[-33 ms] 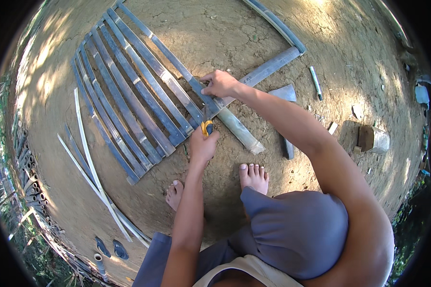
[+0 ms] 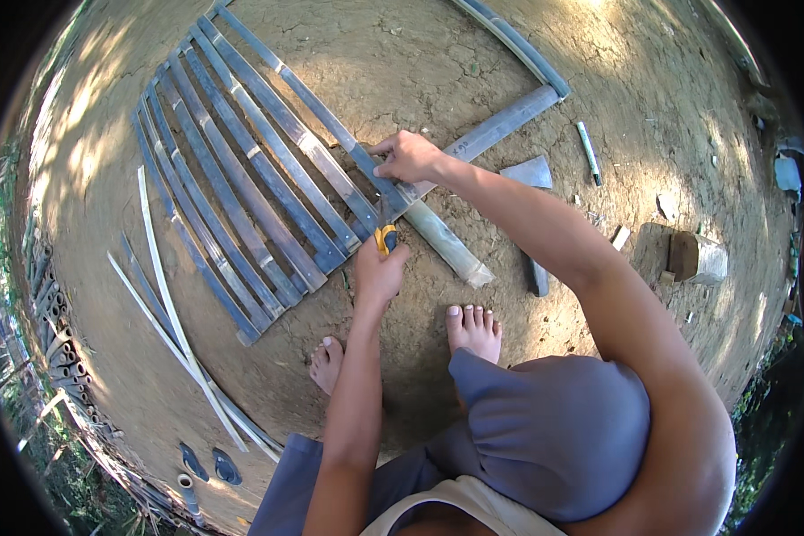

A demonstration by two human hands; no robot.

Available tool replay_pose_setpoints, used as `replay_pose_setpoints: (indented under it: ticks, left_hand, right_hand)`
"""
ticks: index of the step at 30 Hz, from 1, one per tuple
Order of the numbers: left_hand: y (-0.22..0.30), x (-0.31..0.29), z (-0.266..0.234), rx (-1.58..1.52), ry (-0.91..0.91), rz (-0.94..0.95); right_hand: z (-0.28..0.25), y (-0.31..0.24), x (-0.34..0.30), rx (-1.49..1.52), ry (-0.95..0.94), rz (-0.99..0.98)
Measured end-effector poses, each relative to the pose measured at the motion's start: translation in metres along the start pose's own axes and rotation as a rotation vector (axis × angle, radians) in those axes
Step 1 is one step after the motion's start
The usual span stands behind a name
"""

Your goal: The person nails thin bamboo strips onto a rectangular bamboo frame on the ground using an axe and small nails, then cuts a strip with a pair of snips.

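My left hand (image 2: 378, 271) is closed around a yellow-and-black handled tool (image 2: 386, 238). Its metal end reaches the near end of a bamboo slat frame, but the exact shape of that end cannot be made out. Just beyond it, my right hand (image 2: 411, 159) holds the end of the rightmost bamboo slat (image 2: 335, 126) between thumb and fingers. This slat end lies over a bamboo crosspiece (image 2: 507, 119) that runs off to the right. A pale split bamboo piece (image 2: 449, 246) sticks out from under the joint toward my feet. Several parallel slats (image 2: 257, 158) fan out to the left.
Right of the joint lies a hatchet with a metal blade (image 2: 529, 171), its handle partly behind my right forearm. Farther right are a white marker (image 2: 590, 154) and a wooden block (image 2: 698, 259). Long pale strips (image 2: 179, 330) and dark sandals (image 2: 225, 465) lie at left on bare earth.
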State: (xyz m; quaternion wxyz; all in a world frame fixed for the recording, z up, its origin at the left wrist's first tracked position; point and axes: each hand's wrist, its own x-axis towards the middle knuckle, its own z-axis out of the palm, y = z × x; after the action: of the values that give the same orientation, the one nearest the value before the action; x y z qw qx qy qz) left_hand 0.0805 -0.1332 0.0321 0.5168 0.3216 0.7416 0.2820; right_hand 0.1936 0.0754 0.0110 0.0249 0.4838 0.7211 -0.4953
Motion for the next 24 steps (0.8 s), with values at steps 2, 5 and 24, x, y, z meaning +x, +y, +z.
replay_pose_setpoints:
  ticks: [2,5,24]
  left_hand:
    - [0.001,-0.002,0.01,-0.037,0.026,-0.035]
    - [-0.001,0.001,0.017,0.012,0.085,-0.031]
    - [-0.005,0.007,0.046,0.066,0.205,-0.046]
  right_hand:
    - [0.002,0.002,-0.001,0.023,-0.017,0.031]
    - [-0.002,0.0,-0.001,0.058,-0.053,0.046]
    - [0.001,0.013,-0.003,0.071,0.021,-0.045]
